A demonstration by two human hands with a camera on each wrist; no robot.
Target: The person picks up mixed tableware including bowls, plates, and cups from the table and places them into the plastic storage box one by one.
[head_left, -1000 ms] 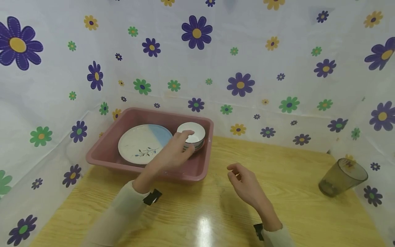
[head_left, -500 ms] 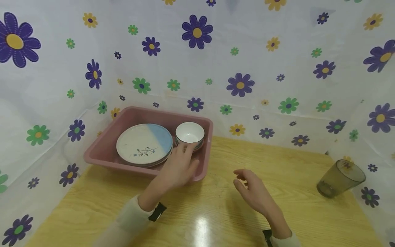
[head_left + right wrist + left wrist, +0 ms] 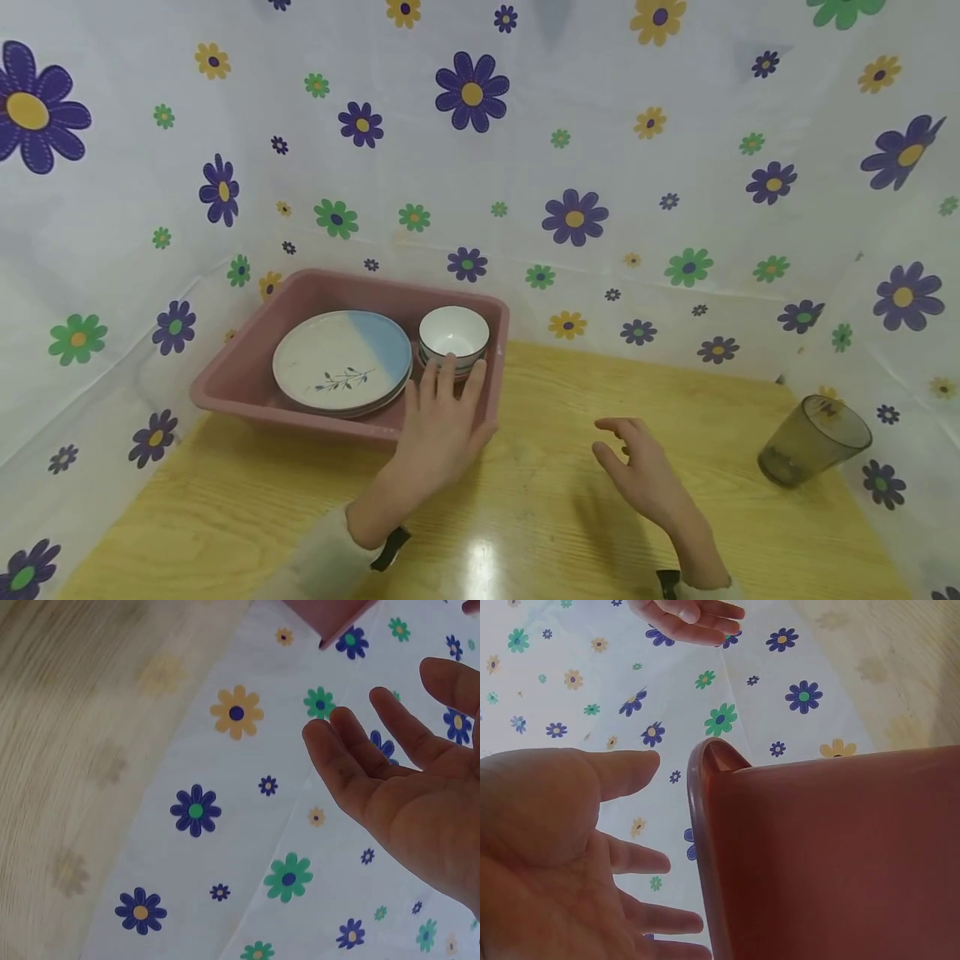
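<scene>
My left hand (image 3: 442, 429) is over the front right corner of a pink plastic basin (image 3: 300, 421), fingers spread and holding nothing. In the left wrist view the palm of that hand lies beside the basin's rim (image 3: 700, 825), apart from it. Inside the basin, a stack of white bowls (image 3: 453, 331) stands at the right, just beyond my fingertips. Left of the bowls lie stacked round plates (image 3: 330, 354); the top one is cream and blue with a leafy sprig. My right hand (image 3: 645, 475) hovers above the table with loosely bent fingers and nothing in it.
A tinted, see-through cup (image 3: 813, 442) leans at the far right of the wooden table (image 3: 555, 533). White cloth (image 3: 570, 167) with printed flowers rises behind and on both sides of the table.
My left hand has drawn back from the bowls toward the basin's front edge and its fingers have spread. My right hand has shifted a little to the right and nearer me.
</scene>
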